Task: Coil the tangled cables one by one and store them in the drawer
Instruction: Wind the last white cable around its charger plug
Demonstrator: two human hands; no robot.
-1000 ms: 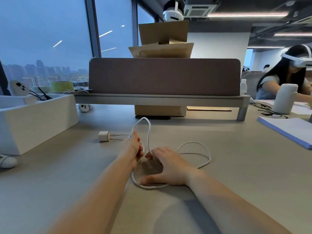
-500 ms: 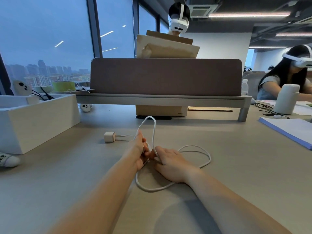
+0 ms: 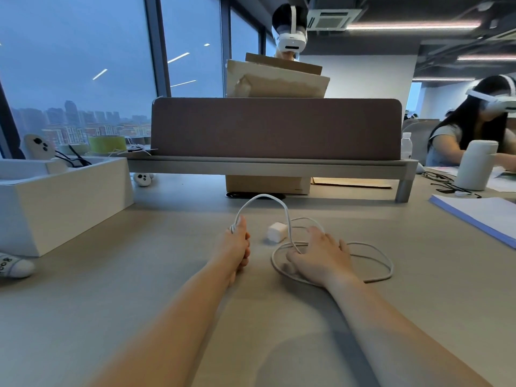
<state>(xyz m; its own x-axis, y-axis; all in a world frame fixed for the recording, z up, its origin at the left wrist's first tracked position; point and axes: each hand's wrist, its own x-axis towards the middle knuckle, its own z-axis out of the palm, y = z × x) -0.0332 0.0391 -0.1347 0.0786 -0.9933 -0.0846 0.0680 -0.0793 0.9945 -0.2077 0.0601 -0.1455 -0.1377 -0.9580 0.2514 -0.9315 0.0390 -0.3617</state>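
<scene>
The white cable [image 3: 388,270] is on the desk [image 3: 139,303] right in front of you, lying in a couple of loose loops. One stretch arches up off the surface between your two hands. Your left hand [image 3: 234,247] has one end of that arch, thumb and fingers curled, pinching the cord at the fingertips. The arch comes down on the other side into the gap beside your right thumb. Your right hand [image 3: 321,255] lies palm down on the loops, fingers relaxed and spread. It presses them to the desk and isn't curled round anything. The charger block [image 3: 276,232] at the cable's end sits tilted on the desk between your hands.

Off to your left, a white open box [image 3: 64,202] stands on the desk with black cords [image 3: 72,159] poking out. A white controller [image 3: 14,268] lies by its near corner. Straight ahead there's a brown divider panel [image 3: 276,129] on a grey shelf, with a cardboard box [image 3: 268,185] tucked underneath. Behind the panel, a person in a white headset [image 3: 290,37] holds up sheets of cardboard. To your right are a paper stack [image 3: 480,219] with a blue edge and a white canister [image 3: 477,166]. A seated person [image 3: 458,141], also in a headset, is beyond them.
</scene>
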